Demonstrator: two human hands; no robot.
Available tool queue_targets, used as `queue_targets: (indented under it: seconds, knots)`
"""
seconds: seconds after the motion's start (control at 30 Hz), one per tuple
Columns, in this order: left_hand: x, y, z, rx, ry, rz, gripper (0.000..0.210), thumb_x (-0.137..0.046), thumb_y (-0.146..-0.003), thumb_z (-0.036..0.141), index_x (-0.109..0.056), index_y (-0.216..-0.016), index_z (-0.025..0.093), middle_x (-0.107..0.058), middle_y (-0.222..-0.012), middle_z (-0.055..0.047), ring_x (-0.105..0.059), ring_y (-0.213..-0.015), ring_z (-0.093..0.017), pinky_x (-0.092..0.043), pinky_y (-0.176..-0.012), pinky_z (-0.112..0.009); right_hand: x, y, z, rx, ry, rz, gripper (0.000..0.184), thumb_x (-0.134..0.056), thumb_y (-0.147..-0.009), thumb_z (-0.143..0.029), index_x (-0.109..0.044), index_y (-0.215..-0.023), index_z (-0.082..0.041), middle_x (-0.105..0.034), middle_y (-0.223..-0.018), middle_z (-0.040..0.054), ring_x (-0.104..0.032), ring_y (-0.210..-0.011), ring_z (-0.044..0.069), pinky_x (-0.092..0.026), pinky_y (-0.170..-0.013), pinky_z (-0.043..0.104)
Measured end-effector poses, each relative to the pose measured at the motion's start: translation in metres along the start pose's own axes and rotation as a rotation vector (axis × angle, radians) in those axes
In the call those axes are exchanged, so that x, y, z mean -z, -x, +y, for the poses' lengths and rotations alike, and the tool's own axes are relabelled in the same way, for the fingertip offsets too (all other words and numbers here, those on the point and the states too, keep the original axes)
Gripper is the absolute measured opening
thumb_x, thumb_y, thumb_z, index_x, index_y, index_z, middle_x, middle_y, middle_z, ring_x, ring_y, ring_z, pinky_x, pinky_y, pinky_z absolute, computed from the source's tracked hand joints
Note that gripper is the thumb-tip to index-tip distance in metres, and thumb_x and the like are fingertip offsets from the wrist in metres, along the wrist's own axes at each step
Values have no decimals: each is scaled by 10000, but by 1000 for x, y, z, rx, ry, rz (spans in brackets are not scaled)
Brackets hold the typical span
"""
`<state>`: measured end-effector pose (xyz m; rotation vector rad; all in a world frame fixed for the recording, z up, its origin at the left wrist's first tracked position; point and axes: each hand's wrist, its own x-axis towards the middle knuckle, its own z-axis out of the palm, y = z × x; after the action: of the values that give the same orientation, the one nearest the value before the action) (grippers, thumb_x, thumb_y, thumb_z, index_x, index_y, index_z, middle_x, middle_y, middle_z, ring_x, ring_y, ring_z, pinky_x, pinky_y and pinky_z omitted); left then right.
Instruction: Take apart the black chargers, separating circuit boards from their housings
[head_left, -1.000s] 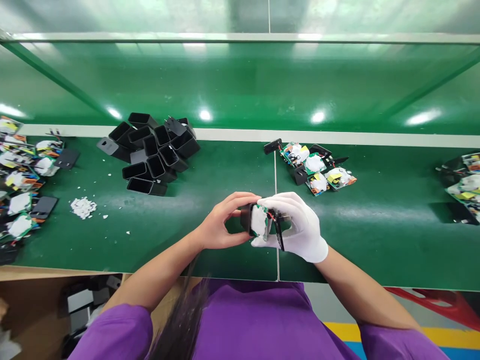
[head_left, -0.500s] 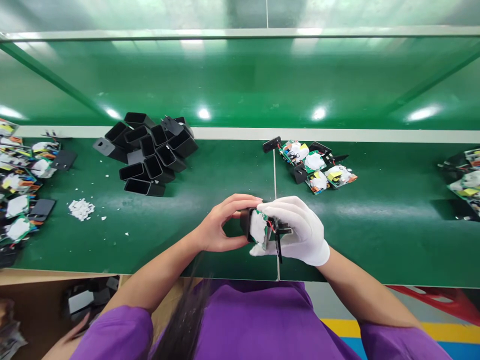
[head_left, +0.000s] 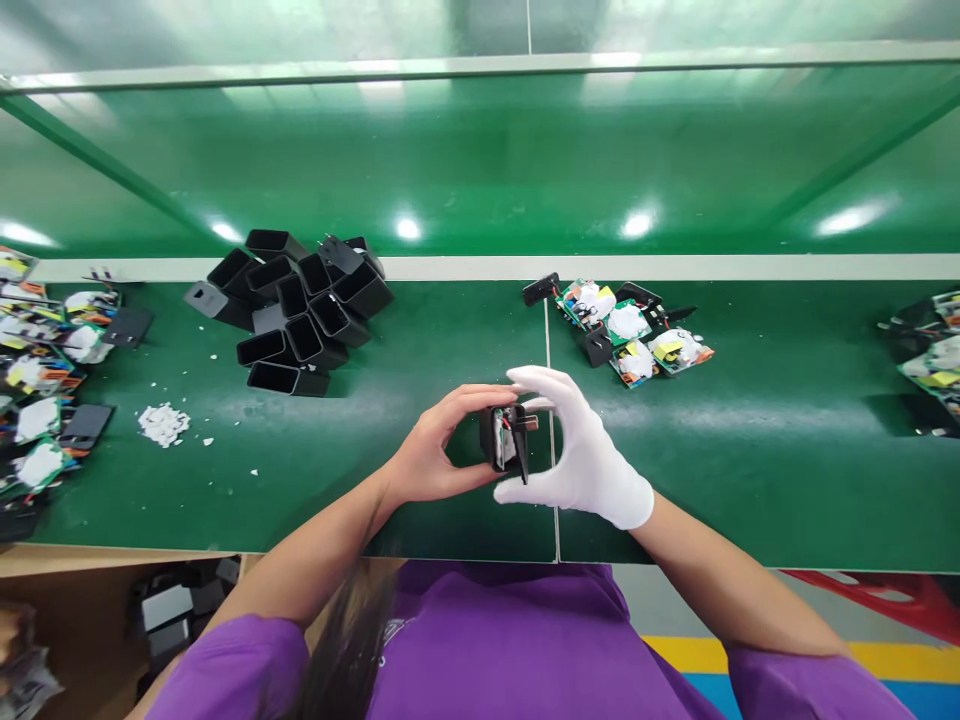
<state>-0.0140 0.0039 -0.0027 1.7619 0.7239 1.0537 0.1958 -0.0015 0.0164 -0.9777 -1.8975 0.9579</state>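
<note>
My bare left hand point(head_left: 431, 450) grips a black plastic casing point(head_left: 487, 436) between thumb and fingers, its open end facing right. A circuit board with white filler point(head_left: 504, 438) sits mostly inside, only its end showing. At the casing's mouth a black end cap point(head_left: 522, 455) stands tilted, with a red wire beside it. My right hand point(head_left: 589, 455), in a white glove, is spread in a C shape around the cap, fingers above and thumb below; whether a fingertip touches the casing I cannot tell.
Empty black casings point(head_left: 300, 310) stand in a cluster at back left, near a heap of white crumbs point(head_left: 163, 424). Several circuit boards point(head_left: 630, 325) lie at back right. More boards line the far left point(head_left: 41, 400) and far right point(head_left: 937, 360) of the green table point(head_left: 750, 480).
The circuit board has gone leftward into the casing, so less of it shows. My right hand has let go of the board and opened. My left hand keeps its hold.
</note>
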Motion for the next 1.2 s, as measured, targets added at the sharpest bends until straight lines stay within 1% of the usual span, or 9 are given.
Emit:
queue_targets:
  seconds: [0.07,0.17,0.3,0.4,0.47,0.6,0.7,0.97,1.2]
  knots:
    - [0,-2,-1,-24,-73,7,620,-801,-804,283,-564,-1377,275,-676,-1291,-128,-604,-1282,-302,-508,-1093,-489,-6,1,0,-214,-153,-74,1059,-883,-669,-520,-318,-1531,-276,-519,-1480,166,-617,-1270,314,-607,-932,459]
    - [0,-2,-3,-49,-138,31,588,-791,-813,319,-575,-1358,268,-698,-1248,-119,-583,-1291,-318,-503,-1082,-521,-13,0,-1,-382,-297,-144,935,-815,-752,-465,-348,-1530,-237,-576,-1442,153,-664,-1202,292,-600,-954,444]
    - [1,1,-2,-12,-93,21,590,-772,-819,261,-569,-1373,271,-651,-1326,-129,-538,-1348,-311,-476,-1119,-511,-14,-3,-1,-390,-386,-132,688,-733,-836,-444,-486,-1433,-207,-670,-1325,126,-690,-1158,265,-583,-989,417]
    - [3,2,1,131,135,-52,599,-737,-849,299,-541,-1415,286,-439,-1569,-150,-458,-1438,-320,-500,-1106,-451,-15,-3,2,-425,-464,-82,730,-767,-808,-452,-481,-1443,-234,-722,-1226,97,-736,-1044,234,-611,-925,380]
    - [3,2,2,254,286,-46,557,-707,-878,363,-552,-1409,296,-355,-1631,-133,-477,-1429,-322,-542,-1057,-409,-17,-2,3,-422,-479,-41,744,-782,-792,-431,-482,-1447,-245,-718,-1241,93,-736,-1050,227,-610,-933,370]
    - [0,-1,3,415,372,37,448,-665,-922,374,-601,-1350,260,-590,-1442,-127,-675,-1201,-267,-603,-930,-336,-22,0,5,-402,-412,-6,700,-754,-797,-325,-502,-1444,-229,-728,-1207,85,-737,-1044,219,-611,-935,360]
    - [-2,-3,2,457,395,48,436,-690,-899,336,-614,-1317,238,-716,-1233,-99,-719,-1105,-240,-611,-876,-294,-24,0,5,-421,-363,-6,699,-748,-786,-302,-509,-1439,-229,-737,-1172,77,-745,-1012,220,-619,-916,367]
    - [-4,-4,2,605,280,112,413,-732,-819,344,-652,-1202,212,-709,-1203,-88,-725,-962,-202,-601,-785,-273,-26,-3,9,-493,-496,-113,716,-775,-783,-388,-497,-1429,-248,-725,-1239,81,-734,-1081,233,-604,-957,395]
    - [-8,-5,7,669,234,175,379,-717,-811,364,-666,-1146,196,-726,-1079,-73,-709,-875,-180,-576,-730,-257,-34,-4,21,-510,-620,-105,678,-795,-772,-432,-540,-1372,-246,-727,-1236,75,-706,-1141,239,-562,-1030,414]
